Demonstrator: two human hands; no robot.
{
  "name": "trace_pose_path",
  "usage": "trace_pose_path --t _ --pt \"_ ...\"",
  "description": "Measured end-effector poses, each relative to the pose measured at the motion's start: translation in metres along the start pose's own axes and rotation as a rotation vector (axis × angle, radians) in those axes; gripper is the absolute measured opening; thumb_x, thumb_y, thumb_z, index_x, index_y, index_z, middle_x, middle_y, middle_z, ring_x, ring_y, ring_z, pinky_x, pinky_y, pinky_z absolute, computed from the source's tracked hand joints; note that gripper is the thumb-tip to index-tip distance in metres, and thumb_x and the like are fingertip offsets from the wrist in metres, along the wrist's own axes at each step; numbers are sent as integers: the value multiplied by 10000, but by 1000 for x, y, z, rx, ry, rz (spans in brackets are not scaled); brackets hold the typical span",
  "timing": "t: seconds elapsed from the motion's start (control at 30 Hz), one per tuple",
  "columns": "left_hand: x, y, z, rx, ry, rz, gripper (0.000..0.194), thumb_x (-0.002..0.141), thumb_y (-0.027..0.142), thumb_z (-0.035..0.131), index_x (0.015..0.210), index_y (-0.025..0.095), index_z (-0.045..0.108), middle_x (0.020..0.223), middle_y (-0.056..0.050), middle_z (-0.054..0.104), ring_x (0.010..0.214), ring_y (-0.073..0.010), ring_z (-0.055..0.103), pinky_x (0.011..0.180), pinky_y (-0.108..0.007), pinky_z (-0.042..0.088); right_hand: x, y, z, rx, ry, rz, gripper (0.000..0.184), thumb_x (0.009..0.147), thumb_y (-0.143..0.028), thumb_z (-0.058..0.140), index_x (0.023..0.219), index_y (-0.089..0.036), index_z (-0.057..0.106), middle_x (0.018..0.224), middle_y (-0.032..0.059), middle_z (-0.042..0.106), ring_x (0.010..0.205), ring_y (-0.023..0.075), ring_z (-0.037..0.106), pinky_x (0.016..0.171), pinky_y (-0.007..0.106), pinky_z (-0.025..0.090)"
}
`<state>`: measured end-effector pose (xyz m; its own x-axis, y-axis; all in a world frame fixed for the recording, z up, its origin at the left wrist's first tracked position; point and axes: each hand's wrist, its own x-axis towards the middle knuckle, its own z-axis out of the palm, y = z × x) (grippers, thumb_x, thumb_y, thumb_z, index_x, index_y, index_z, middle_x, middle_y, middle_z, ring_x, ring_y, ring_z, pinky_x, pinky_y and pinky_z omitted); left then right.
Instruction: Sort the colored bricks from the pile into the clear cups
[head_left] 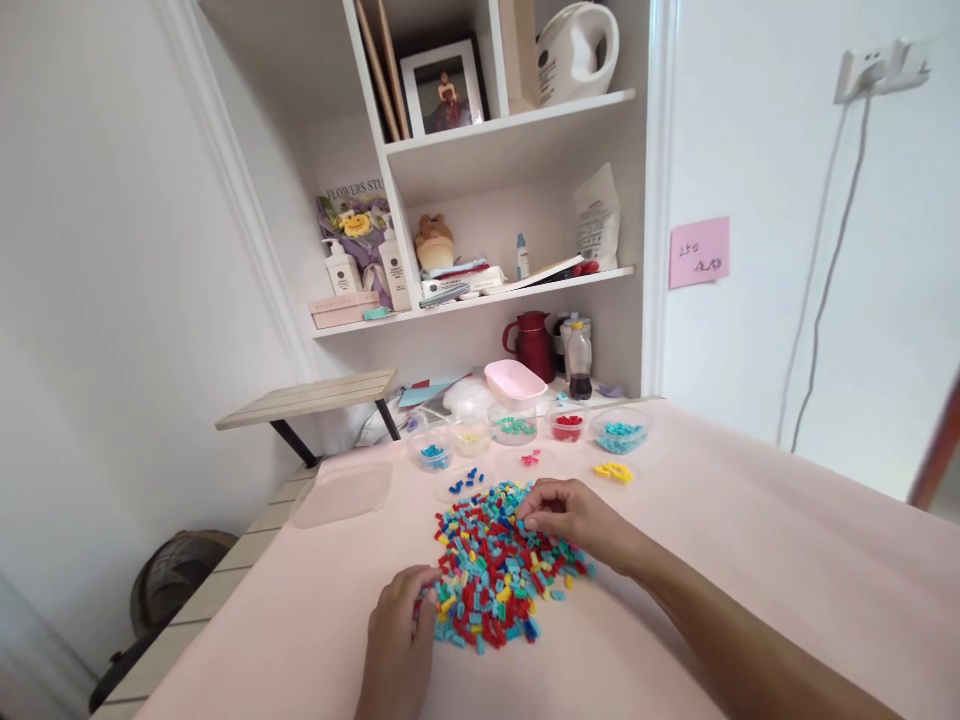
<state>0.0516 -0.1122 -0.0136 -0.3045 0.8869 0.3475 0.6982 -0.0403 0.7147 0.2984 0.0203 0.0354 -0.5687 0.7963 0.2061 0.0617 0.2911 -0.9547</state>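
A heap of small toy building bricks [487, 570] in red, light blue, yellow, green and dark blue lies on the pink-covered table [750, 560]. My right hand [577, 515] reaches into the upper right of the heap, its thumb and fingertips drawn together in a pinch. Whatever is between those fingertips is too small to make out. Against the heap's left edge rests my left hand [401, 625], fingers loosely curled with a gap between thumb and forefinger. I see nothing held there.
Behind the heap stand clear tubs of blue [433, 457], pale yellow [471, 441], green [514, 428], red [568, 428] and light blue bricks [621, 433]. Nearer are small groups of dark blue [466, 482], pink [530, 458] and yellow bricks [613, 471]. A clear lid [343, 494] lies left.
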Motion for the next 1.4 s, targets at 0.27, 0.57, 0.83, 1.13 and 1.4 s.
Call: trace_pose_path --t 0.27,0.57,0.83,1.13,1.4 --pt "0 11 -12 105 306 236 302 878 368 439 952 297 723 1151 -53 655 1114 -223 589 944 -390 482 -4 9 -3 213 55 79 236 677 -361 765 773 -155 702 499 -33 529 466 89 460 440 205 297" --pt "18 117 -33 203 242 480 238 862 359 519 1016 315 694 1107 -41 670 1035 -213 621 904 -358 498 -4 6 -10 499 142 62 306 607 -369 809 768 -145 676 490 -58 502 434 68 423 404 198 266" --pt "58 129 30 91 -93 442 319 820 262 590 1133 298 640 1152 -38 629 839 -152 648 825 -333 522 -2 12 -7 707 97 101 347 597 -376 834 780 -135 664 431 -64 507 372 51 388 382 184 248" --pt "60 144 42 158 -142 590 283 886 225 491 1078 292 688 1000 -29 714 944 -183 647 849 -336 509 -5 7 -9 807 63 107 329 595 -365 848 703 -136 637 420 -57 510 371 45 388 391 172 272" --pt "61 131 43 235 -73 614 228 875 254 515 999 288 703 952 -9 744 878 -171 680 798 -304 522 -7 6 -4 723 112 146 335 615 -382 821 800 -136 688 425 -56 497 379 56 381 403 189 275"
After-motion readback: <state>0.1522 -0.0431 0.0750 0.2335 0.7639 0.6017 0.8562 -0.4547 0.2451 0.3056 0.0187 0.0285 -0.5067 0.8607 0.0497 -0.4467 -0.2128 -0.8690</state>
